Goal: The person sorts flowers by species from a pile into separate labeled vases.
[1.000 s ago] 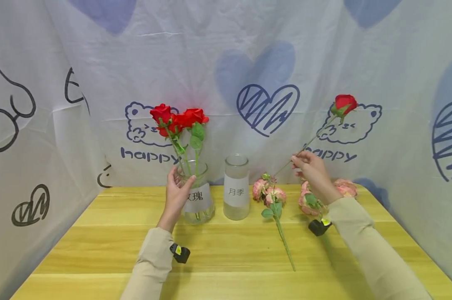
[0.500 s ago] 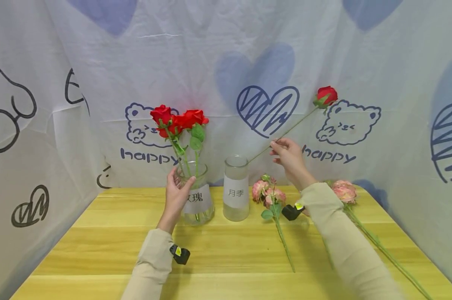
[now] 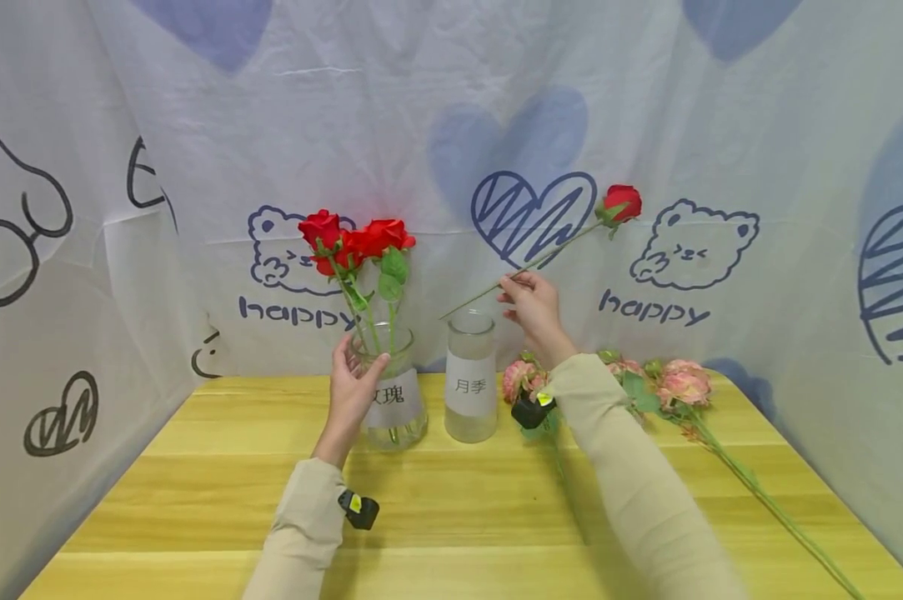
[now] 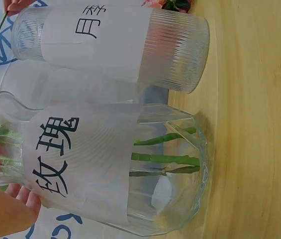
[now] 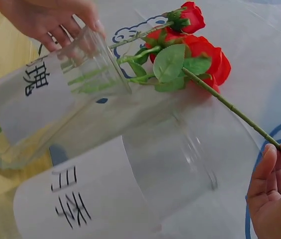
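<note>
Here's my right hand (image 3: 534, 310) pinching the single red rose (image 3: 620, 204) by its stem — bloom up to the right, lower end pointing left, near the mouth of the narrow jar (image 3: 471, 387). My left hand (image 3: 353, 396) grips the wide jar (image 3: 396, 402) at left, red roses (image 3: 363, 240) standing inside.

A pale cloth (image 3: 406, 150) hangs behind the wooden table (image 3: 436, 517) and along both sides, printed with blue hearts (image 3: 469, 146), a scribbled heart (image 3: 534, 221) and two bears (image 3: 691, 250), each above the word "happy" (image 3: 654, 307).
</note>
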Tool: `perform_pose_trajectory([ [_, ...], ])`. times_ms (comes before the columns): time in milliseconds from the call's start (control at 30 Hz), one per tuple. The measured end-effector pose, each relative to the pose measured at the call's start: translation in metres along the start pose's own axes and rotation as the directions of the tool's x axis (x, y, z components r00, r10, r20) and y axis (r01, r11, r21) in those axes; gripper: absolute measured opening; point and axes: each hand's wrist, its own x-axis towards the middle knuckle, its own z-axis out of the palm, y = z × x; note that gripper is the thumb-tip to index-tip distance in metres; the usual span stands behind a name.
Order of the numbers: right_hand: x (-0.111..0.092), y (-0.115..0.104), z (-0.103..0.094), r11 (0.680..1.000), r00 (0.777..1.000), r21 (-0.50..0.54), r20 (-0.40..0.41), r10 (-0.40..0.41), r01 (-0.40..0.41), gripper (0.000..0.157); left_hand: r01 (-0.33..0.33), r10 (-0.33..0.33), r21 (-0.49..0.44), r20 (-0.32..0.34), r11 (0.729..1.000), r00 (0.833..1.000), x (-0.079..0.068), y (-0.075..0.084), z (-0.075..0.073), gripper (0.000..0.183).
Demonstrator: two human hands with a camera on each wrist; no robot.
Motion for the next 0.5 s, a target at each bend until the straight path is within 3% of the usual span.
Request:
perform_pose_trajectory([
  [500, -0.011, 0.005, 0.053, 1.000, 1.000, 0.020, 0.028, 0.008, -0.008, 0.013, -0.020, 0.020, -0.014, -0.012, 1.000, 1.000, 0.000, 0.001, 0.001, 0.079],
])
